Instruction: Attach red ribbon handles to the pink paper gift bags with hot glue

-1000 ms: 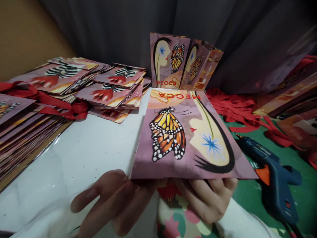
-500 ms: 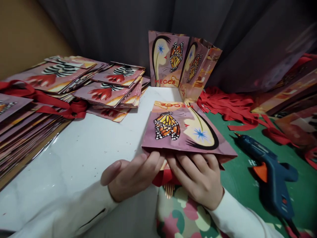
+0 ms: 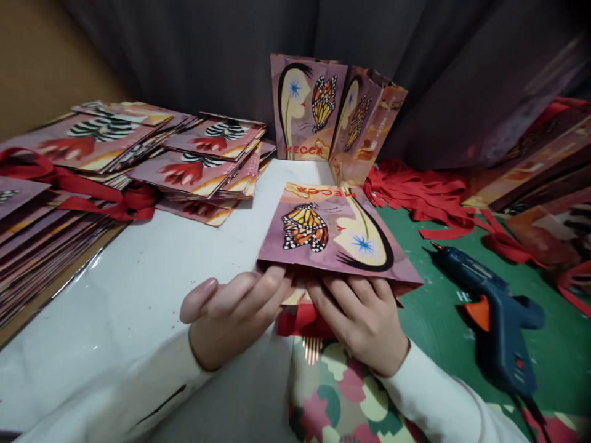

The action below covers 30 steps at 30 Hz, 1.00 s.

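A printed paper bag (image 3: pixel 305 252) lies flat in front of me, its open mouth towards me, with a butterfly, a drawn face and upside-down MECCA lettering on top. My left hand (image 3: pixel 237 314) reaches its fingers into the left part of the mouth, thumb apart and outside. Stretched flat, the fingers of my right hand (image 3: pixel 362 320) go in under the top panel; their tips are hidden. Both hands are open. Between them a red ribbon (image 3: pixel 305 321) hangs at the bag's lower edge, above a patterned cloth (image 3: pixel 332 387).
Two printed bags (image 3: pixel 307 111) stand upright at the back. Stacks of flat printed bags (image 3: pixel 194 172) fill the left side, with a red ribbon (image 3: pixel 133 203) across them. At right are a pile of red ribbons (image 3: pixel 415 191) and a blue glue gun (image 3: pixel 498 314) on a green mat (image 3: pixel 443 357).
The whole view has shifted slightly, so most things sit a little further left and up. Both hands remain at the bag's mouth, and the red ribbon between them shows more.
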Available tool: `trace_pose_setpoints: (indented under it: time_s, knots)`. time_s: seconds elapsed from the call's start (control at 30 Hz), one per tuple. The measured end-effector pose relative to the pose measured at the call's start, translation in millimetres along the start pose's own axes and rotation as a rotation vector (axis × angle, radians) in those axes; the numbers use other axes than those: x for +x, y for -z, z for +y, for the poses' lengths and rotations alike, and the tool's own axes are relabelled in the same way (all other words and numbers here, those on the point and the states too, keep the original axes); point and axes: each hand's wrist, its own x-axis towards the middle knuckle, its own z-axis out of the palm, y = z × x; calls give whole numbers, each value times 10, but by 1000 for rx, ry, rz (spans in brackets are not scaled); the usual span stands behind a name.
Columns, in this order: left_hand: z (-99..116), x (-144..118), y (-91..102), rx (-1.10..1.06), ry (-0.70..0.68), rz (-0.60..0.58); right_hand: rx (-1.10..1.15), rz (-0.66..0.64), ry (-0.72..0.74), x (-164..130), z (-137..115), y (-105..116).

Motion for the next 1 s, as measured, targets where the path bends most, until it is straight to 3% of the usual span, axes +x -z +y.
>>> trace_pose_setpoints:
  time_s: [0.1,0.23,0.33,0.53,0.63,0.77,0.87,1.0]
  knots:
    - [-9,93,100,161,-122,131,1,-6,4,2,-4,-1]
    - [53,236,207,181,-87,176,-5,-56,-23,3,24,-34]
    - [93,311,199,153,-70,200,52,-200,-40,-14,91,-83]
    - [57,368,14,38,-12,-88,374,-602,-216,-19,266,-87]
    - [59,376,-28,-84,-17,-154,594,-613,-248,9,374,-13]
    - [63,375,-18,-193,39,-261,818,-647,-166,18,529,63]
    - [16,372,-13,-185,19,-323,789,-642,-242,27,518,3]
    - [-30,379,-1,-158,-27,-416,492,-648,-350,94,319,-221]
